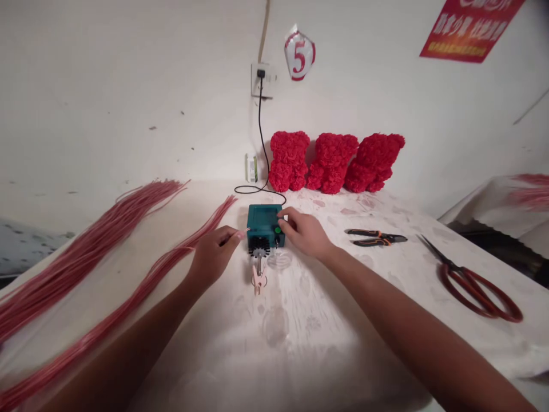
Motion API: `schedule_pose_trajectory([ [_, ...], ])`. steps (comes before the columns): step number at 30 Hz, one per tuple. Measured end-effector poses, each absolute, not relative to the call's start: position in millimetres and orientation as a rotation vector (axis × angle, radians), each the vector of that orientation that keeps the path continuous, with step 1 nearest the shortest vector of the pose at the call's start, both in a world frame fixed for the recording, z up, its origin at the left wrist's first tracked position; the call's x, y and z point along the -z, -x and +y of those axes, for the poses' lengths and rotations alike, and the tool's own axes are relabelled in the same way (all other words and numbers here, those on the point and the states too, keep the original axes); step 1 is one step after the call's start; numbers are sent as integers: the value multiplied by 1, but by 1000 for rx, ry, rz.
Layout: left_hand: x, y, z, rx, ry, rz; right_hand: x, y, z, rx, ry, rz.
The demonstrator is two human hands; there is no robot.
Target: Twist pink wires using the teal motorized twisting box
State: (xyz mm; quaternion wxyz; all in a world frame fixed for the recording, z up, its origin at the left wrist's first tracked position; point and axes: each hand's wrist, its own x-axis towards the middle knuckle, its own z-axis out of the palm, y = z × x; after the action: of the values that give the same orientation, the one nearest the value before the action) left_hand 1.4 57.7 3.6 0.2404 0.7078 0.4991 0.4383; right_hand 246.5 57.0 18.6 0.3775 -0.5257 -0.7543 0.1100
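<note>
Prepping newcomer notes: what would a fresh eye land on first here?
Probably the three red bears, in a row by the wall at the back of the table. Next, the teal box mid-table, between the left hand and the right hand. Long pink strands lie in two bundles on the left.

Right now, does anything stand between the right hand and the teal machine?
Nothing visible: the right hand is at the right edge of the teal machine; the black power cord runs behind it.
</note>
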Motion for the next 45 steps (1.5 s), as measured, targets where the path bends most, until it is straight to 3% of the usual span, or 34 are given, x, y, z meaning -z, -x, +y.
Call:
schedule_pose_trajectory([
  [10, 35, 7, 82, -1118, -1884, 1270, 43, -242, 83, -268, 1398, -1862],
  [32, 27, 14, 90, -720, -2067, 1234, 47, -251, 87, -319, 1298, -1875],
  [45, 30, 7, 88, -691, -2091, 1232, 46, -250, 87, -309, 1316, -1879],
])
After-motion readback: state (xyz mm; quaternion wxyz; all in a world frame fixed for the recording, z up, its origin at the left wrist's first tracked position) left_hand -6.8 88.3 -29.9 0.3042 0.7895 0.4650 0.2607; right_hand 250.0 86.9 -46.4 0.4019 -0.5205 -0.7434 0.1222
